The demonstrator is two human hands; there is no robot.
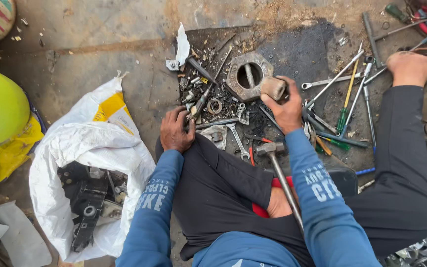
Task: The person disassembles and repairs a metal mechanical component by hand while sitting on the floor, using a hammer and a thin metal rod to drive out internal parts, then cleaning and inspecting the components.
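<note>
Concrete floor (pixel 100 29), oil-stained, holds scattered tools (pixel 344 99), perhaps bolts too.

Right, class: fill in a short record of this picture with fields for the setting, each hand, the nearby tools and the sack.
Setting: person seated on a dirty floor
Left hand: resting on small metal parts
Right hand: gripping a brownish block over a large hexagonal nut
Nearby tools: hammer, spanners, screwdrivers
Sack: white sack holding dark machine parts

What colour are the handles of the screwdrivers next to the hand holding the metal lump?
Green, on the screwdrivers lying right of the right hand; the head view shows it.
</note>
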